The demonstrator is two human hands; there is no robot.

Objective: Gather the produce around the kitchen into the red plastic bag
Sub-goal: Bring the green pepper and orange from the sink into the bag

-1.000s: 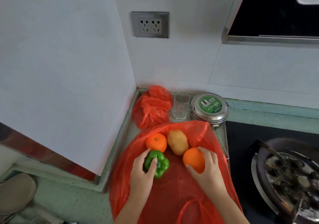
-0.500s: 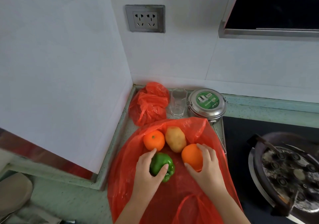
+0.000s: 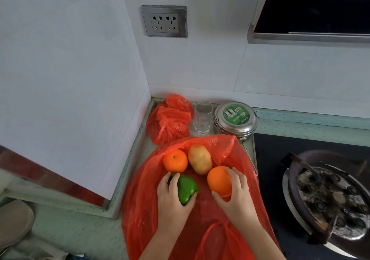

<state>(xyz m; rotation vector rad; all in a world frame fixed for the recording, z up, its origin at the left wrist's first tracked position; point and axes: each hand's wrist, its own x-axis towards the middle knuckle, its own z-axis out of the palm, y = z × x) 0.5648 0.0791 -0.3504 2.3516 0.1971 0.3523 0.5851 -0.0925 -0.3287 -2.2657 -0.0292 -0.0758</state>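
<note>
A red plastic bag (image 3: 144, 209) lies spread flat on the green counter, its handles toward me. Several pieces of produce rest on top of it. My left hand (image 3: 173, 201) is closed around a green bell pepper (image 3: 187, 189). My right hand (image 3: 235, 195) grips a large orange (image 3: 218, 180) from the right side. Behind them sit a smaller orange (image 3: 175, 160) and a potato (image 3: 199, 159), touching each other and untouched by my hands.
A second, bunched red bag (image 3: 170, 117) sits in the back corner beside a drinking glass (image 3: 202, 116) and a round steel tin (image 3: 235, 117). A black hob with a dirty wok (image 3: 328, 195) lies to the right. White walls close the left and back.
My view has shifted slightly. Both hands stay on the pepper and the large orange, and the left hand's fingers have wrapped further around the pepper.
</note>
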